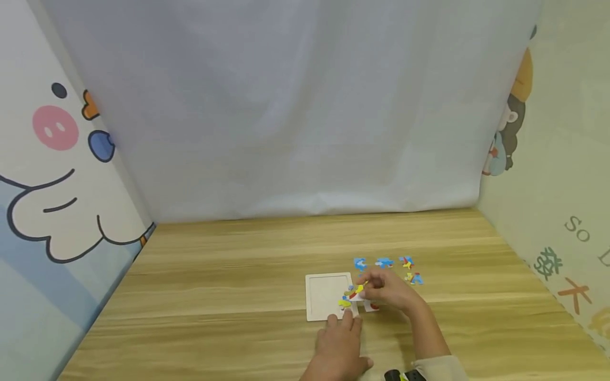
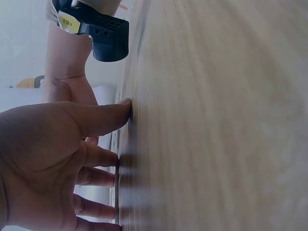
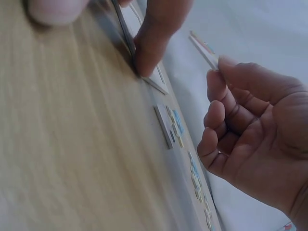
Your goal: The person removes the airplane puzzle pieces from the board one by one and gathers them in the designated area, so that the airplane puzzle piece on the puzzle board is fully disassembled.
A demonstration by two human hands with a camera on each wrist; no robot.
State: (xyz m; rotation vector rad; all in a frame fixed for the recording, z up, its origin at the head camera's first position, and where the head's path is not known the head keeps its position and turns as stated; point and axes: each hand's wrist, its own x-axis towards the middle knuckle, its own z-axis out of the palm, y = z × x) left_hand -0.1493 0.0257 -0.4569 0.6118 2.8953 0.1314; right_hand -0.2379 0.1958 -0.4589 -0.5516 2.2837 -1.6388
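Observation:
My right hand (image 1: 391, 288) pinches a flat jigsaw puzzle piece (image 1: 356, 292) between thumb and forefinger, with yellow, red and white on it. In the right wrist view this piece (image 3: 203, 50) is lifted and tilted, its other fingers loosely bent. Below it lies a square pale puzzle tray (image 1: 308, 299) with a raised rim. One yellow and blue piece (image 1: 344, 304) sits inside the tray's lower right corner. My left hand (image 1: 340, 343) rests its straight fingertips at the tray's near edge; in the left wrist view its thumb (image 2: 108, 118) is spread toward the wood.
A white and red piece (image 1: 371, 307) lies on the table (image 1: 214, 307) just right of the tray. Farther back are several loose pieces, among them a blue one (image 1: 384, 262) and a yellow, red and blue one (image 1: 413, 278). A pale curtain (image 1: 286, 132) hangs behind.

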